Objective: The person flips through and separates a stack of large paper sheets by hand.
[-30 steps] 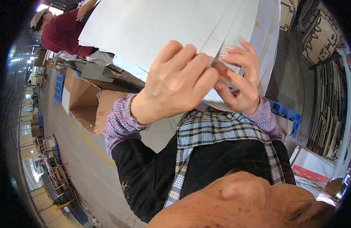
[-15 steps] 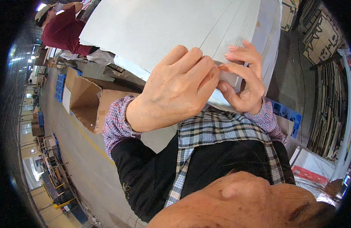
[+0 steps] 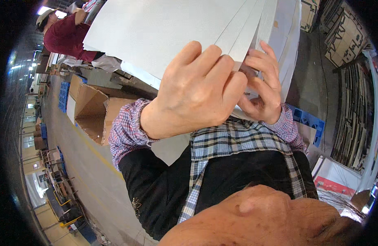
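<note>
Large white sheets (image 3: 156,37), thin and stiff like paper or card, lie stacked in front of me, several fanned apart along their right side. My left hand (image 3: 193,90) is curled over the near corner of the upper sheets, knuckles up. It grips their edge, though its fingertips are hidden. Close beside it, my right hand (image 3: 266,84) is held open with bent, separated fingers at the sheets' right edge. The tips of its fingers are partly covered by the left hand and the sheet corner.
An open cardboard box (image 3: 90,112) stands at left on the floor. A co-worker in a dark red top (image 3: 66,37) is at the far left. Blue pallet (image 3: 307,123) shows at right, near stacked flat boards (image 3: 353,119) and a cut-out panel (image 3: 346,39).
The upper sheets' corner has lifted, widening a gap at the right side. My left hand has shifted slightly right, and my right hand's fingers now reach partly behind the corner.
</note>
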The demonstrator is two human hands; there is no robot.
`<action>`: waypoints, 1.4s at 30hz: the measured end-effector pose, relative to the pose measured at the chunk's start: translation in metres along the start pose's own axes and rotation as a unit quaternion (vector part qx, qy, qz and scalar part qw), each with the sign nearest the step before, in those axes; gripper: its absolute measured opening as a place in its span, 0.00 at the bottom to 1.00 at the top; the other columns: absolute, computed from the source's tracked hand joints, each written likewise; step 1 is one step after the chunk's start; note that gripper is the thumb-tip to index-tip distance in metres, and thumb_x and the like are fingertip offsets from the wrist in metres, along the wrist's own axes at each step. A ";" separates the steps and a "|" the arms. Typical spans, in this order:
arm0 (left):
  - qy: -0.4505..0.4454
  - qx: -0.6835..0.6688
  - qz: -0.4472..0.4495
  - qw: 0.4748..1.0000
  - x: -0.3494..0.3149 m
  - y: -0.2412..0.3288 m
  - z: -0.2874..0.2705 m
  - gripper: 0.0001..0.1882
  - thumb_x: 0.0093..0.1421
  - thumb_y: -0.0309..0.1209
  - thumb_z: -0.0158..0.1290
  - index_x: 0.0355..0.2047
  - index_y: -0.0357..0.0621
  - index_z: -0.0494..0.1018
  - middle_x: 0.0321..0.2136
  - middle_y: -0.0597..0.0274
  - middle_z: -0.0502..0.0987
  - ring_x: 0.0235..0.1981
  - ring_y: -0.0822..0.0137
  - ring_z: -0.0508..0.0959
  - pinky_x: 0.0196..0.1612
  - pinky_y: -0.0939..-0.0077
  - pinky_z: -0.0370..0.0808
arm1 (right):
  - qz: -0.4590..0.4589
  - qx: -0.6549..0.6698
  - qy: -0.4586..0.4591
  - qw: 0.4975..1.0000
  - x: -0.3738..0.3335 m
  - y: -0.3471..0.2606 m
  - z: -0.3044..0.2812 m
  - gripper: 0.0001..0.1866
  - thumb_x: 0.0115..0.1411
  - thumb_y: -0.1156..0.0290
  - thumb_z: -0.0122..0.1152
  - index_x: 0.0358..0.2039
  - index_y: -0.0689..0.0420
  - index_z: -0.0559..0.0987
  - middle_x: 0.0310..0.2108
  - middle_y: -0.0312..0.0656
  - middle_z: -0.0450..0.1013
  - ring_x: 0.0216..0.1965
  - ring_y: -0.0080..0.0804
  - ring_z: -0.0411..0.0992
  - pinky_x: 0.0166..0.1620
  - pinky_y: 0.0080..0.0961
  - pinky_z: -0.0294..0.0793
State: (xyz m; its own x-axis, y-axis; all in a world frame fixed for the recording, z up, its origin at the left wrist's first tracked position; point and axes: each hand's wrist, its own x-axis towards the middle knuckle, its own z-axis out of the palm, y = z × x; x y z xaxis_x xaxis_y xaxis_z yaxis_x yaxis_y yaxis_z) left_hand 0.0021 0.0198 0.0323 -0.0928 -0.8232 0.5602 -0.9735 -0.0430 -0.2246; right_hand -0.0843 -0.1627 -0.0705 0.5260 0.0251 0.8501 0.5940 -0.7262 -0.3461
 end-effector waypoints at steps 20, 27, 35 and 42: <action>-0.034 -0.013 -0.047 0.998 -0.005 0.000 0.003 0.12 0.44 0.25 0.59 0.31 0.39 0.74 0.32 0.57 0.76 0.33 0.59 0.77 0.32 0.66 0.74 | -0.010 -0.031 0.011 0.999 -0.001 0.002 0.002 0.21 0.51 0.58 0.79 0.42 0.56 0.89 0.54 0.47 0.74 0.59 0.49 0.72 0.69 0.66 0.56; -0.062 -0.066 -0.077 0.993 -0.023 -0.005 -0.008 0.20 0.45 0.23 0.67 0.40 0.33 0.78 0.40 0.53 0.79 0.37 0.56 0.80 0.35 0.65 0.78 | 0.020 0.039 -0.004 0.999 -0.002 0.009 -0.007 0.20 0.53 0.64 0.74 0.47 0.54 0.88 0.53 0.46 0.75 0.58 0.49 0.72 0.71 0.63 0.52; -0.078 -0.041 -0.067 0.994 -0.020 0.000 -0.011 0.23 0.45 0.22 0.67 0.43 0.32 0.79 0.41 0.53 0.79 0.37 0.55 0.80 0.37 0.63 0.79 | 0.016 0.037 0.007 0.999 -0.002 0.007 -0.001 0.21 0.52 0.65 0.75 0.46 0.55 0.87 0.53 0.47 0.75 0.58 0.48 0.72 0.72 0.61 0.52; -0.001 0.052 -0.036 0.998 -0.012 0.001 -0.011 0.19 0.44 0.23 0.64 0.40 0.33 0.79 0.36 0.54 0.79 0.34 0.57 0.80 0.34 0.67 0.78 | 0.030 0.050 0.067 0.996 -0.002 0.003 0.001 0.18 0.50 0.64 0.77 0.40 0.58 0.86 0.52 0.47 0.75 0.59 0.50 0.71 0.71 0.65 0.54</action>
State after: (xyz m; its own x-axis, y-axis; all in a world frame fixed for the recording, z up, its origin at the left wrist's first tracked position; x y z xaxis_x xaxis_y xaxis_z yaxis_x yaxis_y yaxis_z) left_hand 0.0004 0.0361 0.0340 -0.0219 -0.8171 0.5760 -0.9509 -0.1608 -0.2643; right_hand -0.0832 -0.1649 -0.0740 0.4804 -0.1124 0.8698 0.6256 -0.6512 -0.4296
